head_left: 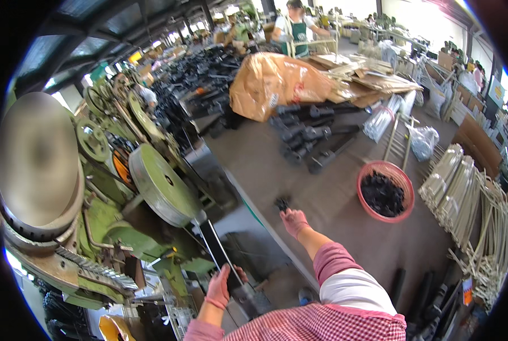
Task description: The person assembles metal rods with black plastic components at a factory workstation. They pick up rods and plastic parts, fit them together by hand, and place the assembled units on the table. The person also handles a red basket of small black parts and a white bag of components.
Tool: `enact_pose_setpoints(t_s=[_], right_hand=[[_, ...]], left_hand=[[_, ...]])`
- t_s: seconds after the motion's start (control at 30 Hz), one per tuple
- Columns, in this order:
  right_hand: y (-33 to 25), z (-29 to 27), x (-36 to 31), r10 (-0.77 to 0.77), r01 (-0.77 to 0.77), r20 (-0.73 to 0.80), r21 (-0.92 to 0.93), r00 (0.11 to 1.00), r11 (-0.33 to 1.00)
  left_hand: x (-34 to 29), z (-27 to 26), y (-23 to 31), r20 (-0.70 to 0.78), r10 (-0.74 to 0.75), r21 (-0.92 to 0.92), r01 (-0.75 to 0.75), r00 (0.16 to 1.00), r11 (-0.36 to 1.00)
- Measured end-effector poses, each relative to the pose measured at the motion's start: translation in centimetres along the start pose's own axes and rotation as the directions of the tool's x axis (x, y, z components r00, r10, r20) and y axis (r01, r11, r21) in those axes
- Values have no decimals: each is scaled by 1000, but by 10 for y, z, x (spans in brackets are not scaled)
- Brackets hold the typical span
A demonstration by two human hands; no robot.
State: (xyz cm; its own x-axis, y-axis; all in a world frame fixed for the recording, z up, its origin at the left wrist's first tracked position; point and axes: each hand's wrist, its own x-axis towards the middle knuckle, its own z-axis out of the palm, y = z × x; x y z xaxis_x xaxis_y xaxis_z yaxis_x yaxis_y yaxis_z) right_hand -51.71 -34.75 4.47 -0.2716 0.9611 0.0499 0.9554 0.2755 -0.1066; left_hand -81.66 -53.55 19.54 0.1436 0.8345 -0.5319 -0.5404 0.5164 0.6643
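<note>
My left hand (218, 288), in a pink glove, is closed around a long black bar with a pale edge (212, 243). The bar slants up toward the green machine's large wheel (166, 184), its upper end beside a small metal fitting at the wheel's lower rim. Over the brown table my right hand (295, 223), also gloved in pink, pinches a few small black pieces (281, 203). Their exact shape is too small to make out. A pink plastic basket (410, 199) of similar small black pieces stands to the right of that hand.
Black tubular parts (310, 133) lie farther back on the table (322, 199), near a large orange-brown bag (282, 82). Bundles of pale rods (452, 182) and clear plastic bags (423, 141) are at the right. Green machinery (95, 139) crowds the left. A co-worker (293, 28) is at the back.
</note>
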Motion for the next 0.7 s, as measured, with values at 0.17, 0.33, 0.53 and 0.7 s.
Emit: enact_pose_setpoints(t_s=[0.17, 0.33, 0.53, 0.7], right_hand=[[10, 11, 15, -174, 199, 161, -159, 972, 967], [16, 11, 11, -155, 191, 221, -155, 963, 969], [10, 1, 10, -138, 166, 165, -174, 977, 971], [13, 12, 19, -131, 172, 193, -213, 972, 962]], left_hand=[[-12, -30, -29, -53, -67, -66, 63, 996, 996], [-23, -33, -28, 43, -58, -130, 63, 997, 989], [-33, -28, -19, 33, -30, -31, 31, 999, 999], [-38, -35, -25, -79, -51, -33, 48, 996, 998]])
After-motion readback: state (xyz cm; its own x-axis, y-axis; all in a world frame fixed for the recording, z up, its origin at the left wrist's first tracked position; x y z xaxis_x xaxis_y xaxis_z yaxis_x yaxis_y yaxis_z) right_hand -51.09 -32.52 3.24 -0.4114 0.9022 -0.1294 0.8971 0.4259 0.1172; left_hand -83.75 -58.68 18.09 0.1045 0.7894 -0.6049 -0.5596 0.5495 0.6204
